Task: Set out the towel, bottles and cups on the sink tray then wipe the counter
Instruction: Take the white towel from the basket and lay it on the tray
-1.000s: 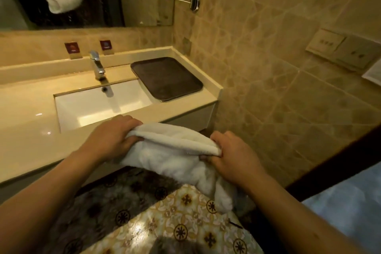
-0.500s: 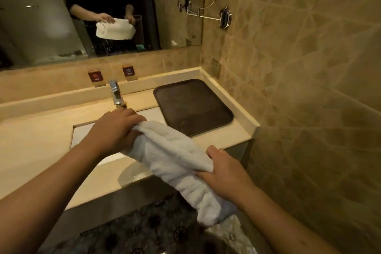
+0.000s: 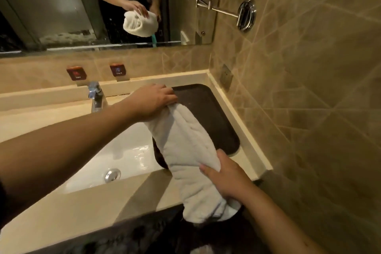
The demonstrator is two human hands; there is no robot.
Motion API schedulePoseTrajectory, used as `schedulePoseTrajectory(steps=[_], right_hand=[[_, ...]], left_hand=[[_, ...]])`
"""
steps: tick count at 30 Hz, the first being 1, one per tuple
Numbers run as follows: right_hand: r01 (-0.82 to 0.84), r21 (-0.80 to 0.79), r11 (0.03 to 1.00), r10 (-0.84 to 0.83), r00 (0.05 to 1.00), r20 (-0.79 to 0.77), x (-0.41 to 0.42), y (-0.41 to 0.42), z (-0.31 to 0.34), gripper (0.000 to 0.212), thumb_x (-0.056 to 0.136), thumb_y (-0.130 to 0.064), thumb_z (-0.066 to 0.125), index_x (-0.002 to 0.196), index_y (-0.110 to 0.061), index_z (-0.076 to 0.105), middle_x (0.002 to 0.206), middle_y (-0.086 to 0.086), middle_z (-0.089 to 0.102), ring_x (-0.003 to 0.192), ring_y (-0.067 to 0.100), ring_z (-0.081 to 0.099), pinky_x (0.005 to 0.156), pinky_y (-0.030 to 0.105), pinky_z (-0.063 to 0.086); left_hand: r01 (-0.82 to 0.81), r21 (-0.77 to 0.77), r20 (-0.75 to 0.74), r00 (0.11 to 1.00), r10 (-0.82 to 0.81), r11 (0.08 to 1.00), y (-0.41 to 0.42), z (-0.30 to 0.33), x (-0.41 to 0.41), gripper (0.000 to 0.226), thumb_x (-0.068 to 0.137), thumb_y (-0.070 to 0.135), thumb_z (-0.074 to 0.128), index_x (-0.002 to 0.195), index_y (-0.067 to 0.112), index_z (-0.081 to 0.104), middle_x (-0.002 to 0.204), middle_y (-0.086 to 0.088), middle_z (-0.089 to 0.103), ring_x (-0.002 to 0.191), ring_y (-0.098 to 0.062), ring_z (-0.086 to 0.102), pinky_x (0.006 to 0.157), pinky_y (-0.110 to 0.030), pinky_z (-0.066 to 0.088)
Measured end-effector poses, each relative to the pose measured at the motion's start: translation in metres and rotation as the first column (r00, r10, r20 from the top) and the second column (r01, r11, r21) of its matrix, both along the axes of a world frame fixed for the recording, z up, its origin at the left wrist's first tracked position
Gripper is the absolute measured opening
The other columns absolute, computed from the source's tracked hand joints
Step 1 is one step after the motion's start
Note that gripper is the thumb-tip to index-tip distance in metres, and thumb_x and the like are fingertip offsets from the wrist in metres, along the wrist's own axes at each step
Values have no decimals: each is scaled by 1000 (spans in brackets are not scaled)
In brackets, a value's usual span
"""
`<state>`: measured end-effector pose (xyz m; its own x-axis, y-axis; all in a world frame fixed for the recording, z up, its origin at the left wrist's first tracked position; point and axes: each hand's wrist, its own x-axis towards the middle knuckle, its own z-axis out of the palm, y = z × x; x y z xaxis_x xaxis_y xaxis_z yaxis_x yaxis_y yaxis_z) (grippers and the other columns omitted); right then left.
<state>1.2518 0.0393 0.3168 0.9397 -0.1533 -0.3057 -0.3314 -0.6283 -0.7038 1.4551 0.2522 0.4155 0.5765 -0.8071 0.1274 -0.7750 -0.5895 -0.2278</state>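
Note:
A white folded towel (image 3: 189, 146) stretches between both my hands above the dark brown tray (image 3: 214, 117), which lies on the counter right of the sink. My left hand (image 3: 153, 100) grips the towel's far end over the tray's left edge. My right hand (image 3: 225, 175) holds the near end, which hangs past the counter's front edge. The towel hides the tray's left side. No bottles or cups are in view.
The white sink basin (image 3: 115, 156) with a chrome drain (image 3: 112, 175) sits left of the tray, a chrome tap (image 3: 95, 97) behind it. The beige counter (image 3: 61, 208) meets a tiled wall (image 3: 309, 88) on the right. Above hang a mirror (image 3: 61, 6) and an extendable shaving mirror (image 3: 245, 14).
Both hands have carried the towel forward and right, from the counter's front edge to over the tray. My left hand now reaches the tray's far left edge.

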Motion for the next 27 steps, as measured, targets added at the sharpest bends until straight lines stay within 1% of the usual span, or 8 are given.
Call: schedulePoseTrajectory(steps=[7,10,16,18,20,23,25,27], right_hand=[[187,110,976,-181,981,-63,77,-40,-10,40,87,-62,63,113,-34,52,106,-12,63,96,7,61,83,34,52],[241,150,959,-228,969,-97,115,-57,-15,41,89,-59,64,117,-32,53,112,-6,66,100,10,63,89,36,53],[309,-27,951,-310,944,-116,175,-94,-29,60,91,-56,62,139,-24,46,130,0,60,113,21,59,99,42,48],[293,-180,939,-321,934,-154,188,-105,-34,65,93,-58,59,144,-19,43,140,7,56,121,29,56,100,40,44],[223,-373,901,-303,938,-171,197,-108,-39,64,95,-58,56,141,-15,45,137,12,57,121,34,57,97,40,43],[199,-627,753,-235,972,27,201,-97,-44,56,93,-40,68,131,-2,55,121,22,62,108,39,60,91,41,46],[198,-786,585,-87,979,182,200,-86,-51,46,84,-23,78,120,-1,61,108,24,64,95,39,60,83,45,50],[169,-826,537,80,965,250,199,-71,-61,44,83,-18,72,124,-8,62,116,23,64,106,39,59,94,53,48]], left_hand=[[145,27,-64,988,-143,989,-78,-36,122,53,88,13,62,138,29,55,137,-3,58,123,-27,53,101,-43,45],[207,2,-91,974,-205,978,-110,-49,167,53,88,10,58,138,29,56,134,-2,60,119,-28,55,101,-45,45],[258,34,-147,957,-251,966,-167,-82,236,58,89,8,50,142,33,52,146,4,52,124,-27,54,102,-43,42],[258,65,-158,956,-245,964,-183,-96,249,59,89,8,49,142,33,51,148,6,50,128,-24,50,104,-43,39],[215,54,-187,962,-201,975,-192,-112,258,58,89,9,52,141,35,52,151,8,47,137,-22,40,113,-46,29],[58,-76,-281,956,-77,995,-198,-134,259,50,93,15,56,140,35,52,152,5,44,144,-24,30,117,-58,16],[-136,-282,-358,933,28,950,-195,-147,252,44,93,26,61,136,29,51,146,-2,47,138,-29,38,113,-54,28],[-358,-458,-431,890,150,814,-184,-161,239,47,88,38,67,130,22,51,133,-6,51,123,-29,47,100,-46,43]])
